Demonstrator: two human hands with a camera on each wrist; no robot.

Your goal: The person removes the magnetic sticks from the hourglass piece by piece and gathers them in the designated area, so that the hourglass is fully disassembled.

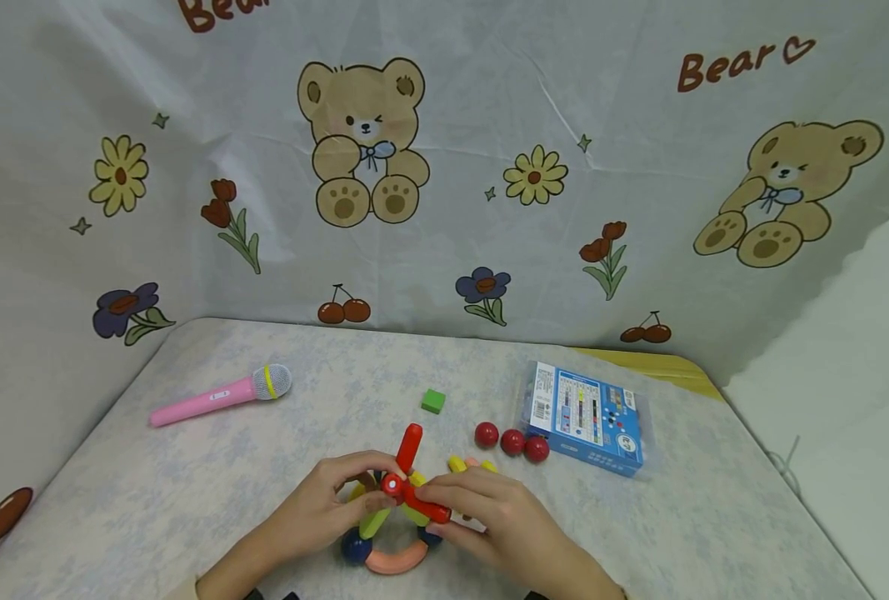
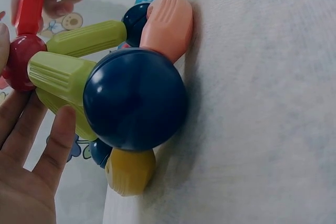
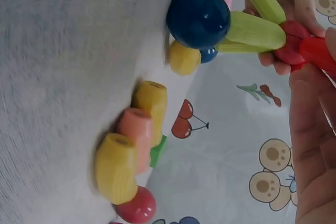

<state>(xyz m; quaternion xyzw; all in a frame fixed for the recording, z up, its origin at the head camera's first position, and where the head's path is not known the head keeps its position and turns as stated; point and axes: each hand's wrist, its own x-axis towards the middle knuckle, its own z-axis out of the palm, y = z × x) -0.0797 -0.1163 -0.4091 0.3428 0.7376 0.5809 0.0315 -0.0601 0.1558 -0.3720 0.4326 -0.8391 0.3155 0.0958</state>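
Note:
A toy frame of sticks and balls stands on the table. Its base has dark blue balls (image 2: 135,98), a curved salmon piece (image 1: 397,560) and a yellow piece (image 2: 131,171). Lime-green sticks (image 3: 254,31) rise from it to a red ball (image 2: 23,61) at the top. My left hand (image 1: 333,500) pinches this red ball between thumb and fingers. With thumb and fingers, my right hand (image 1: 500,518) grips a red stick (image 1: 431,507) that meets the ball. A second red stick (image 1: 410,448) points away from the ball toward the back.
Loose yellow pieces (image 3: 115,169) and a salmon piece (image 3: 135,135) lie right of the frame. Beyond are red balls (image 1: 512,442), a green block (image 1: 432,402) and a blue box (image 1: 590,421). A pink microphone (image 1: 215,398) lies at back left, before a bear-printed curtain (image 1: 444,250).

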